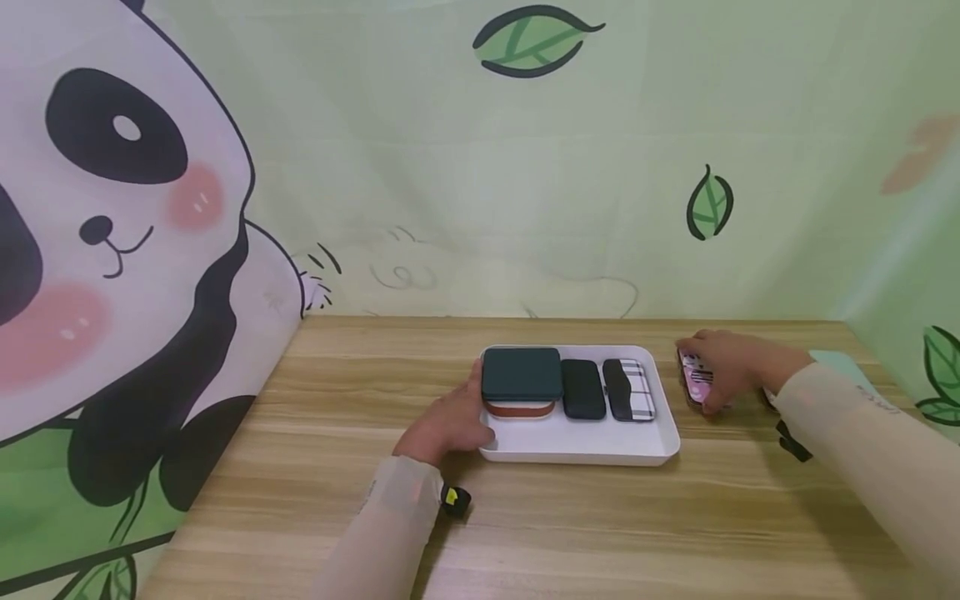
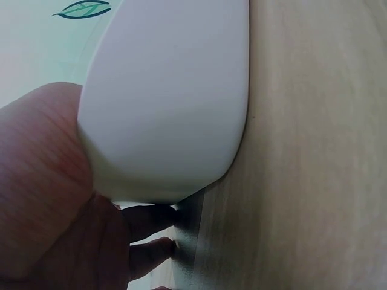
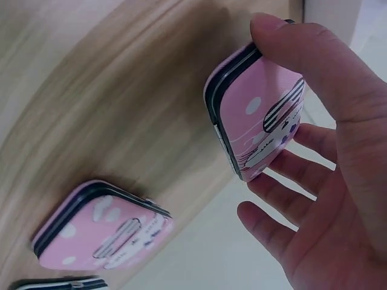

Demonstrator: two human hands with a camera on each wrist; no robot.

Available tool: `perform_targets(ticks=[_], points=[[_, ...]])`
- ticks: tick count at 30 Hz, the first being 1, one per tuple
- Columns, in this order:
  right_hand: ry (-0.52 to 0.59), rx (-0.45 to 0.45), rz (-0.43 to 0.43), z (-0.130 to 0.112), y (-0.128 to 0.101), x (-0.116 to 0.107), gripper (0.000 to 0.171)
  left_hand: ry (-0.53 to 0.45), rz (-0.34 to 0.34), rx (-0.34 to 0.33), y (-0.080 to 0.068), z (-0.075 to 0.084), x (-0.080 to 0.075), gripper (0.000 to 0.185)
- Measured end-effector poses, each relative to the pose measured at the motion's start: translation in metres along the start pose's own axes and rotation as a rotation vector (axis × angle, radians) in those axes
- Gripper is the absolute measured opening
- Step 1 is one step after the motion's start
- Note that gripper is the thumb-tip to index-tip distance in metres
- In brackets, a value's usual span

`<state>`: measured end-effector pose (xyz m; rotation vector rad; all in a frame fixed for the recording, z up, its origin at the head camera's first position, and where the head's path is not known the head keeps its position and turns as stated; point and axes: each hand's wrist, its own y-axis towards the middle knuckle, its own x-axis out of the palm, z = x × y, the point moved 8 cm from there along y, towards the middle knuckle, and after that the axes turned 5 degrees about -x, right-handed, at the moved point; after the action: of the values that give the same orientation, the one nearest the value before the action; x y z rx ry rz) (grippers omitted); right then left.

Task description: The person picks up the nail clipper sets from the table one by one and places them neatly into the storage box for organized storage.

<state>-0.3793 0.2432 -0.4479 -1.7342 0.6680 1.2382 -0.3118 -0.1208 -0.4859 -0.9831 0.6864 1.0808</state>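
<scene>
case (image 1: 696, 379) in right hand (image 1: 733, 365) runs lengthwise toward backdrop (image 1: 525, 208).

No legible txt, pink case (image 3: 257, 124) print unclear, R sleeve (image 1: 862, 433) ditto

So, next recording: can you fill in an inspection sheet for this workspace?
Surface: wood-grain table, carrying a white tray.
Job's things: in the tray, a dark teal case on a brown-and-white item, then a black case and a black-and-checked case; outside it, a held pink case, a second pink case and a third case, cut off by the frame.
Clutter: mint-green item, partly hidden by the right sleeve.
Grips: left grip touches the tray's left end; right grip pinches the held pink case.
Cables: nothing seen.
Surroundings: pale green backdrop printed with a panda and leaves.
</scene>
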Motion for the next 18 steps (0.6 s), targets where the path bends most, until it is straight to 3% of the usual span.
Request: perform_targets(ticks=[8, 18], points=[[-0.025, -0.016, 0.025, 0.000, -0.001, -0.008, 0.110, -0.009, 0.004, -0.003, 0.000, -0.001, 0.000, 0.110], [-0.085, -0.071, 0.086, -0.014, -0.006, -0.023, 0.099, -0.016, 0.003, 0.001, 0.000, 0.000, 0.000, 0.111]])
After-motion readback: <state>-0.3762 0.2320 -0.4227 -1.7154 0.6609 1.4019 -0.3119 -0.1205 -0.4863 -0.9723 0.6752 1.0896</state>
